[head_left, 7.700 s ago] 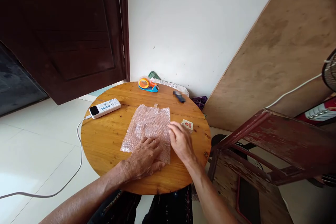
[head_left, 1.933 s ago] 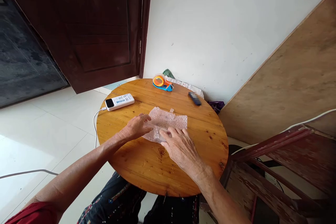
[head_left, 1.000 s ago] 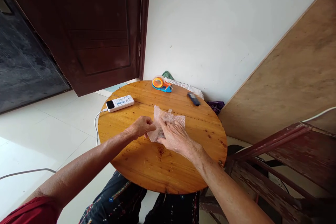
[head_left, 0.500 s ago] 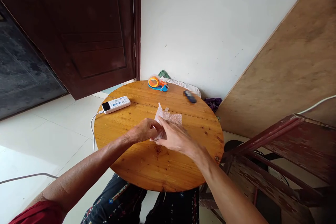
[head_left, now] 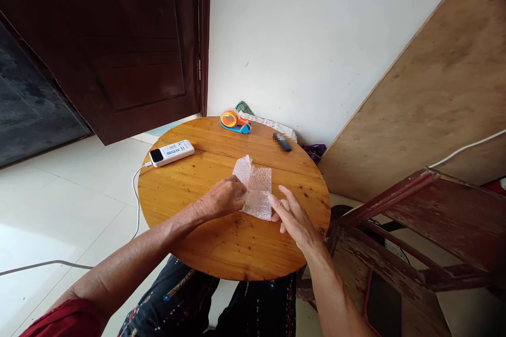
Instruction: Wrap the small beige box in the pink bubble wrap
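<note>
1. Bubble wrap (head_left: pixel 259 192) is lying folded into a small bundle near the middle of the round wooden counter (head_left: pixel 237 253), straight in front of the person.
2. Left hand (head_left: pixel 223 201) is curling its fingers onto the bundle's left edge. Its grip is closing on the bubble wrap and pinning it to the wood.
3. Right hand (head_left: pixel 295 217) is resting just right of the bundle. Its grip is wide and holding nothing, fingers spread, index fingertip touching the lower right edge.
4. One corner (head_left: pixel 242 166) is standing up loose at the far left of the bundle.
5. Judgement: the bubble wrap is looking springy, so the fold is probably trying to open. Flat pressure across the layers is likely serving better than a pinch at one spot. The free fingers are well placed for smoothing toward the raised corner.
6. Tape dispenser (head_left: pixel 234 120) is sitting at the far rim, well apart from both hands. Power bank (head_left: pixel 172 152) is lying at the left, its cable (head_left: pixel 136 205) running off the edge.
</note>
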